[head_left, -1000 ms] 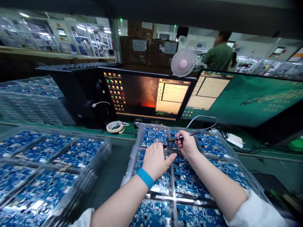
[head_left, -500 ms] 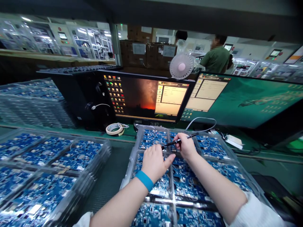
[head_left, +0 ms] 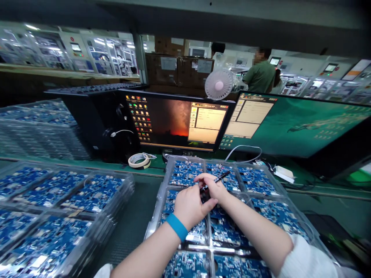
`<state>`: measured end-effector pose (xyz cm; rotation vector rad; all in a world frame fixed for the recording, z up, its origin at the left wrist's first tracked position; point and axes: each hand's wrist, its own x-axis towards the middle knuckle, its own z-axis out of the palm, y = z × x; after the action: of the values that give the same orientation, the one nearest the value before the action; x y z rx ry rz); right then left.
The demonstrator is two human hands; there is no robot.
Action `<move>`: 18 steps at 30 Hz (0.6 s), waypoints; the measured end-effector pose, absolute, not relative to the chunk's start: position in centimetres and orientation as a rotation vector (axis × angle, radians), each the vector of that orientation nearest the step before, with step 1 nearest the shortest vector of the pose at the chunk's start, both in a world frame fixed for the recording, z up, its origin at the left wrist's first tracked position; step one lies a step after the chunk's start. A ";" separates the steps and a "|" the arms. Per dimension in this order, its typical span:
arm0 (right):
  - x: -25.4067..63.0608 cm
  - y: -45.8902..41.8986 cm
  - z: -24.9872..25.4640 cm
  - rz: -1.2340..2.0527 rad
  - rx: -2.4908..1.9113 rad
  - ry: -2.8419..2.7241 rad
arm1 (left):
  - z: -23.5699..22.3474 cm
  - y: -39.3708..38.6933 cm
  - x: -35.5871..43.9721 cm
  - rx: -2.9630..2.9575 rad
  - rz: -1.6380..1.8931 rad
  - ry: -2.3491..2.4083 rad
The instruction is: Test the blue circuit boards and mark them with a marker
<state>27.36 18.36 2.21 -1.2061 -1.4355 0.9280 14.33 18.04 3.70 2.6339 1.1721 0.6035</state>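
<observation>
A clear plastic tray [head_left: 158,208] with several blue circuit boards [head_left: 255,180] in its pockets lies in front of me. My right hand [head_left: 213,188] is closed on a black pen [head_left: 218,178], whose tip points down towards the boards in the middle row. My left hand [head_left: 189,204], with a blue wristband, rests on the tray beside the right hand; its fingers are curled over a board and its thumb touches the right hand. Whether it grips anything is hidden.
Stacked trays of blue boards [head_left: 58,208] fill the left. A roll of tape [head_left: 139,160] lies behind the tray. Two monitors [head_left: 176,119] stand at the back, a small white fan [head_left: 218,84] above them. A person in a green shirt [head_left: 261,76] stands far behind.
My right hand has drawn back and to the left with the pen, now meeting the left hand over the middle row. The view has tilted slightly down.
</observation>
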 end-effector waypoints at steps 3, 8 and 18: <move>27.4 18.2 2.0 0.898 -1.151 -1.559 | 3.5 18.4 14.1 2.601 0.595 1.118; 27.5 18.3 2.9 0.934 -1.154 -1.582 | 3.0 19.1 13.9 2.571 0.643 1.114; 30.8 23.3 4.7 0.558 -1.756 -1.883 | 2.1 19.0 14.4 2.560 0.753 1.284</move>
<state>30.76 23.33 4.65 -1.7558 -1.8826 0.5582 14.38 18.99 2.06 2.5603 1.2841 0.7533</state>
